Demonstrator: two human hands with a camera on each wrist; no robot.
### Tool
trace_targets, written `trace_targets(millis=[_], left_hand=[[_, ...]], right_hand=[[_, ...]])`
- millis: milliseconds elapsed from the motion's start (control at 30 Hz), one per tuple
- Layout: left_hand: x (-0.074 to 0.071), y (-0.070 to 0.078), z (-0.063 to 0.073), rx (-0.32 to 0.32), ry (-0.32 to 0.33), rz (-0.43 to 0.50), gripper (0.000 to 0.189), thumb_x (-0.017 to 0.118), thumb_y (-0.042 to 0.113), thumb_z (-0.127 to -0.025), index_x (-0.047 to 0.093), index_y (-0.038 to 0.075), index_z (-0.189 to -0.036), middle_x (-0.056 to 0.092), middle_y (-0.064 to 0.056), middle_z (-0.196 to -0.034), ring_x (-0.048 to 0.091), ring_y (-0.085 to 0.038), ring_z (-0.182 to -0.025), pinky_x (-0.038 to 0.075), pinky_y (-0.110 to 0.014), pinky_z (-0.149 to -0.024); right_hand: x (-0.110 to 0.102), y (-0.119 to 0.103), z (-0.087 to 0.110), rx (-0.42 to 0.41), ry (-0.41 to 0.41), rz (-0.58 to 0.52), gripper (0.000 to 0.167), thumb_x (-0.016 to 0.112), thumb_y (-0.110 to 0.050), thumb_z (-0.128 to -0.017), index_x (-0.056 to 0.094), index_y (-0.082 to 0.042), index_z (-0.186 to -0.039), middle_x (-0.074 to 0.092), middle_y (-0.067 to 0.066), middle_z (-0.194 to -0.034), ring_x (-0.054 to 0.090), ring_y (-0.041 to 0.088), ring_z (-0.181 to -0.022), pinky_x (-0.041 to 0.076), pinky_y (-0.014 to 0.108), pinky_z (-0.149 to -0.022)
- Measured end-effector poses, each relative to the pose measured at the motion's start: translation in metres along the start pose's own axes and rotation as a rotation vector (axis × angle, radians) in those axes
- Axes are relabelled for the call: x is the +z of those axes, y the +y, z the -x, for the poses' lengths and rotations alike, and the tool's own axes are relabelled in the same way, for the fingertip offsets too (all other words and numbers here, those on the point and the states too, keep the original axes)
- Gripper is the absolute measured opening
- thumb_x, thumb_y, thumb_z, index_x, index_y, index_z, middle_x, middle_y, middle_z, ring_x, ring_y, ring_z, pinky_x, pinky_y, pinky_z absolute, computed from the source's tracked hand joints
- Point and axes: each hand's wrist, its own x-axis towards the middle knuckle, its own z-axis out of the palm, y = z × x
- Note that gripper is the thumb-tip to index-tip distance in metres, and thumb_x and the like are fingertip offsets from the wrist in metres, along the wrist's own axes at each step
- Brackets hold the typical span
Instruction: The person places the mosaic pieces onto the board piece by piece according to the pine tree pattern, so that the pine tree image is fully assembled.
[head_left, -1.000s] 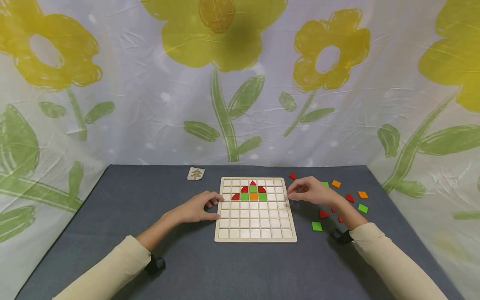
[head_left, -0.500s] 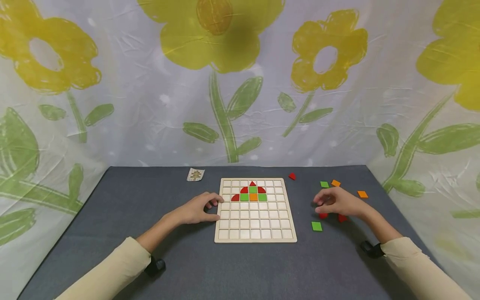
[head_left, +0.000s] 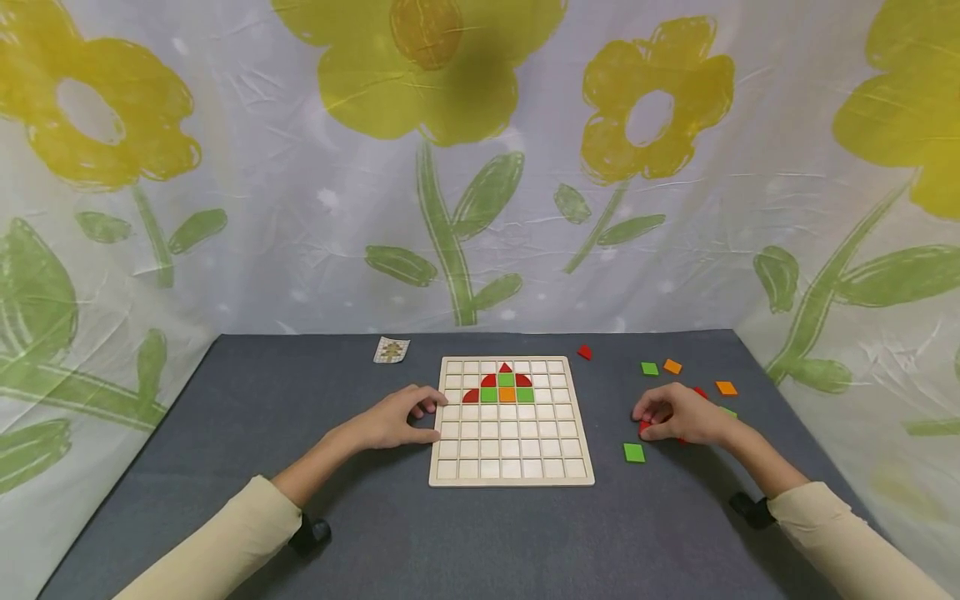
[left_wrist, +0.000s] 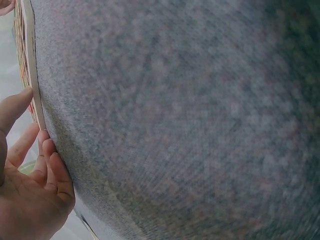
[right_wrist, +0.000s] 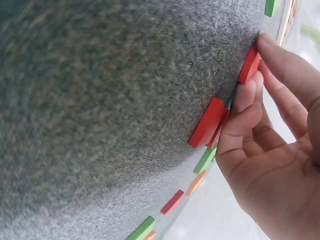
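My left hand rests its thumb and fingertips against the left edge of a pale wooden grid board; the left wrist view shows this contact from the side. Red, green and orange tiles form a stepped shape in the board's upper rows, topped by a red triangle. Over to the right, my right hand pinches a red tile between thumb and fingers, low at the tabletop. Its exact shape is partly hidden by the fingers. Another red tile lies just beside those fingers.
Around the right hand lie loose tiles: a green square in front, another green square and an orange one behind. A red piece sits beyond the board's right corner. A small patterned card lies at the back left.
My right hand has moved from the board's right edge rightward to the loose tiles, come down and taken hold of a red one. The left hand stays at the board.
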Motion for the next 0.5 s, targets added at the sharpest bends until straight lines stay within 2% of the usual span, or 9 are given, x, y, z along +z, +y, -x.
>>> trace_targets(millis=[300, 500], left_hand=[[-0.0005, 0.0001, -0.0007, 0.007, 0.005, -0.006, 0.046, 0.078, 0.017, -0.093, 0.059, 0.003, -0.133, 0.054, -0.008, -0.111, 0.055, -0.026, -0.100, 0.047, -0.046, -0.091], [0.0015, -0.0008, -0.0015, 0.013, 0.003, -0.009, 0.046, 0.078, 0.017, -0.093, 0.059, 0.003, -0.132, 0.054, -0.007, -0.111, 0.056, -0.026, -0.101, 0.047, -0.045, -0.091]], right_hand=[[-0.0003, -0.0039, 0.0001, -0.015, 0.014, -0.015, 0.019, 0.081, -0.001, -0.086, 0.069, 0.005, -0.099, 0.067, 0.008, -0.088, 0.063, 0.022, -0.077, 0.053, 0.029, -0.065], [-0.0013, -0.0036, 0.0009, 0.028, -0.026, -0.067, 0.020, 0.081, 0.001, -0.085, 0.068, 0.005, -0.099, 0.065, 0.009, -0.085, 0.061, 0.022, -0.074, 0.051, 0.028, -0.063]])
